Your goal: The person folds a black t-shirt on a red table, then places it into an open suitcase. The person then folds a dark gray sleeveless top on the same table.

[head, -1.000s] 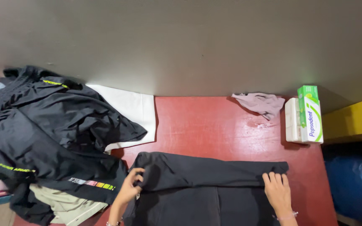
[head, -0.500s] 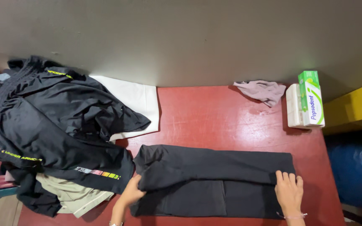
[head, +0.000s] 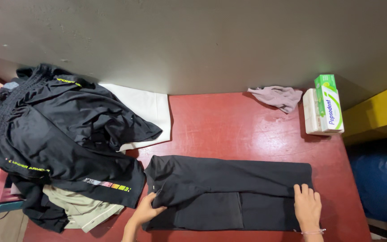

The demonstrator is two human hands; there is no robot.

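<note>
Folded black trousers (head: 229, 192), lying along the red table's (head: 238, 130) near edge: left hand (head: 146, 210) pinching the fold, right hand (head: 307, 207) pressing flat, fingers open.

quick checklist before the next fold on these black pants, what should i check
1. Left hand on the pants at their left end: ok, fingers on the cloth edge.
2. Right hand flat on the right end: ok.
3. Top fold lying even: not ok, it bunches near the left end.
4. Bare table beyond the pants: ok.
5. Clothes pile apart from the pants: cannot tell, its lower edge comes very near the left end.
6. Grey cloth and green box out of the way: ok, both sit by the far wall.
</note>
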